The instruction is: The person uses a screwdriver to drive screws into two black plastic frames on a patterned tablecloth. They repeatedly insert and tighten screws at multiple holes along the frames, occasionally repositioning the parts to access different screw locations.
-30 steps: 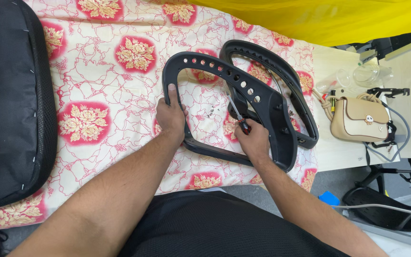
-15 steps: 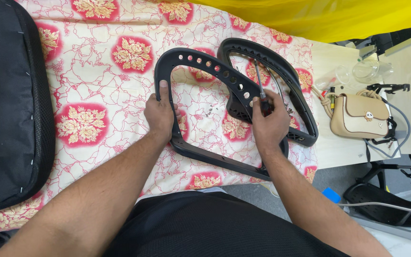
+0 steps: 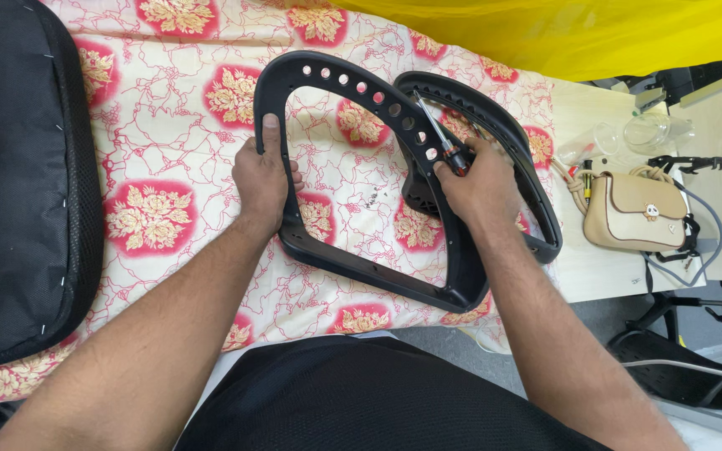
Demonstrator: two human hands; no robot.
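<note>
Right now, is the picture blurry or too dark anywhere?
In the head view the light is bright and even; both the left hand and right hand are sharp on the black plastic frame, with soft shadows on the flowered cloth. The black cushion shows little detail.

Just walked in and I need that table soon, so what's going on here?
A person is working on a black plastic frame that lies on a floral cloth. The left hand grips the frame's left side, thumb on top. The right hand holds a screwdriver against the frame's perforated bar. A second black frame lies partly under it, a black cushion to the left, a beige handbag to the right.
</note>
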